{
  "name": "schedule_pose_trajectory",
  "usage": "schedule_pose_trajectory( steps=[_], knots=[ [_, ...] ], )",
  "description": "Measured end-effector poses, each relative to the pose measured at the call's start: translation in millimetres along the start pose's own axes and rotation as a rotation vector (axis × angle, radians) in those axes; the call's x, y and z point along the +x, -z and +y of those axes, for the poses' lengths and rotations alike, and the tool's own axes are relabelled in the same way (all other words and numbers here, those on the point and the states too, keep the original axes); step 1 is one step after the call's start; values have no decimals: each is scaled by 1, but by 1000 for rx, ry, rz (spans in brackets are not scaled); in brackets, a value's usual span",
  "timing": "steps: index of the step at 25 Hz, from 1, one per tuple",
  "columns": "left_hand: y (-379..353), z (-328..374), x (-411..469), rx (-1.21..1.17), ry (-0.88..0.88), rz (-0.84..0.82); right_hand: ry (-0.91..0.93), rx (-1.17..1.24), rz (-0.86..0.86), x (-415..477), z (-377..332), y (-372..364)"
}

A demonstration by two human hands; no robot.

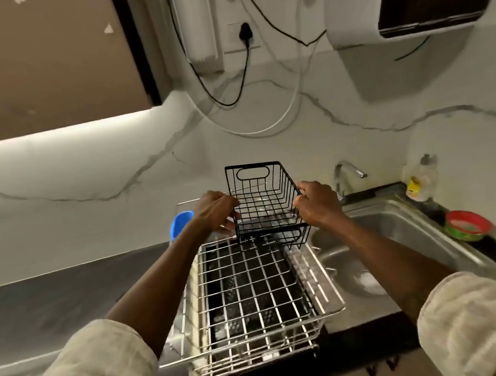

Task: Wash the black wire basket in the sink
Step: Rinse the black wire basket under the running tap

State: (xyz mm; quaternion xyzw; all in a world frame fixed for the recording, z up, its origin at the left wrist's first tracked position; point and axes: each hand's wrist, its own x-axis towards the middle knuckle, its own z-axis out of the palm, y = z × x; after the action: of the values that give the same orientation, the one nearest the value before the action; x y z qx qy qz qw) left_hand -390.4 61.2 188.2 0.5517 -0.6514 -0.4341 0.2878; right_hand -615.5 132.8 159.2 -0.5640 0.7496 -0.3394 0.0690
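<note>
A person's left hand (215,211) and right hand (319,205) held a black wire basket (265,204) with a rectangular frame and an oval handle slot in its far end wall. Each hand gripped one long side, fingers curled over the wires. The basket sat tilted, its open top turned towards the camera, over the far end of a silver wire dish rack (317,275). Whether its lower edge touched the rack could not be told.

The rack stood on a dark, glossy table (53,300), just left of a stainless steel sink (404,226). The basket hung left of the sink bowl, not inside it. A curved chrome tap (348,171) rose at the far edge of the sink, just beyond the right hand.

A blue plastic object (180,222) showed partly behind the left wrist. On the far right of the sink stood a clear bottle with a yellow label (420,183), and nearer along the same edge lay a round red-and-green object (468,226).

Both forearms reached out from rolled, pale beige sleeves (85,373). A white marble-patterned wall (86,174) with grey veins ran behind the table, where a black plug (245,32) sat in a wall socket with cables trailing below it.
</note>
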Motion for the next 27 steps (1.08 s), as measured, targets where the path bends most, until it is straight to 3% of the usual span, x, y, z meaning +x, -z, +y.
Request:
schedule_pose_trajectory(
  steps=[9,14,21,27],
  knots=[
    [-144,56,72,57,-66,-102,-123,-70,38,63,143,55],
    [-209,51,106,184,23,-181,-118,-51,2,71,209,55],
    [-292,17,131,328,279,-406,-129,-75,-107,67,303,20],
    [-371,-10,148,297,387,-374,-159,-37,-301,86,392,-5]
  ],
)
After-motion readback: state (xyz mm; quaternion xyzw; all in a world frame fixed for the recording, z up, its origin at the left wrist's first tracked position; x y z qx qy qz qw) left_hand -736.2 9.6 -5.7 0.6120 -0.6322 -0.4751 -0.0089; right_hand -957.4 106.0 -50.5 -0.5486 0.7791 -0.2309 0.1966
